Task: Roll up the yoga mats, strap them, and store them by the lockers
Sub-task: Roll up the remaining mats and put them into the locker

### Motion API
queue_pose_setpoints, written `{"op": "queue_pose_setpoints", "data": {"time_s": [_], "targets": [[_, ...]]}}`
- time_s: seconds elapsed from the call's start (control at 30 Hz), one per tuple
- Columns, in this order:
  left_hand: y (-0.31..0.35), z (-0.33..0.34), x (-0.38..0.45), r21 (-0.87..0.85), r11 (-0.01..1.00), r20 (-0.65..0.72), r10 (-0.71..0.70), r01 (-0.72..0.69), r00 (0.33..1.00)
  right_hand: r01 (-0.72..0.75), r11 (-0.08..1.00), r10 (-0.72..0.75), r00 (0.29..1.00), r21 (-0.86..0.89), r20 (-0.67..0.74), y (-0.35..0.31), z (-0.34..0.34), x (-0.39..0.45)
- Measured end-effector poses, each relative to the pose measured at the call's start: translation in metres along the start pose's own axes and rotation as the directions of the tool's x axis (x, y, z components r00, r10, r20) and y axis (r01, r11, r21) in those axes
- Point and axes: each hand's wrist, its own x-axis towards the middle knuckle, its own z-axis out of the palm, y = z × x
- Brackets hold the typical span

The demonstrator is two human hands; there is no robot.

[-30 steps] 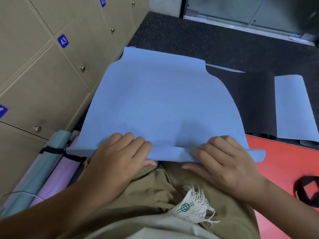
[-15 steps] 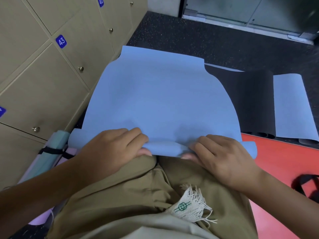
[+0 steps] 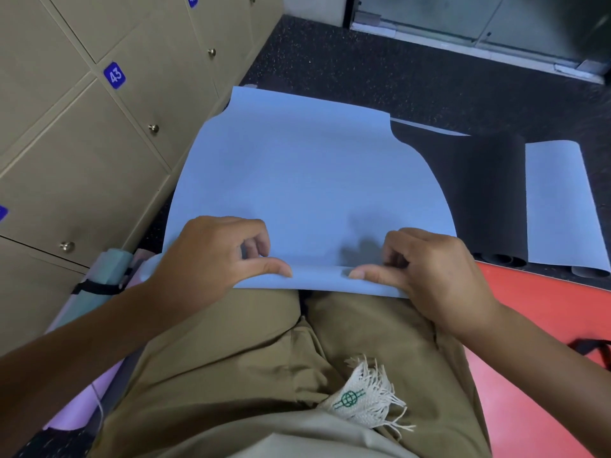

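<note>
Blue mat (image 3: 307, 180) edge now curled over, pinched by left hand (image 3: 211, 256) and right hand (image 3: 426, 269).

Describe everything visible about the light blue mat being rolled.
The light blue mat is a thin, flexible, matte sheet, foam-like in look, lying mostly flat on the dark speckled floor beside the tan lockers. Its near edge is turned over into a small, tight roll just in front of the person's knees. The left hand and right hand each grip that roll, thumbs on it and fingers curled. The far end shows rounded, cut-in corners. Its right edge overlaps a dark mat.
</note>
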Motion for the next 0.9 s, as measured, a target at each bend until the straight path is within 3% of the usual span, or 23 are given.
{"op": "queue_pose_setpoints", "data": {"time_s": [0.13,0.27,0.5,0.73,0.9], "targets": [[-0.004,0.0,0.002,-0.072,0.997,0.027,-0.026,0.028,0.999,-0.076,0.996,0.075,0.997,-0.044,-0.018,-0.002,-0.002,0.004],[-0.008,-0.002,0.016,-0.152,0.988,0.074,-0.008,0.02,0.997,-0.173,0.982,0.165,0.981,0.079,0.102,0.006,-0.002,0.018],[-0.02,-0.001,0.041,-0.139,0.964,0.155,0.246,-0.225,0.957,-0.246,0.927,0.128,0.916,0.282,0.379,0.027,-0.003,0.045],[-0.028,-0.004,0.043,0.059,0.892,0.229,0.426,-0.449,0.876,-0.269,0.89,0.081,0.888,0.368,0.453,0.033,0.0,0.058],[-0.022,-0.004,0.037,0.26,0.832,0.196,0.452,-0.491,0.87,-0.296,0.873,0.113,0.896,0.387,0.43,0.03,-0.003,0.065]]}}
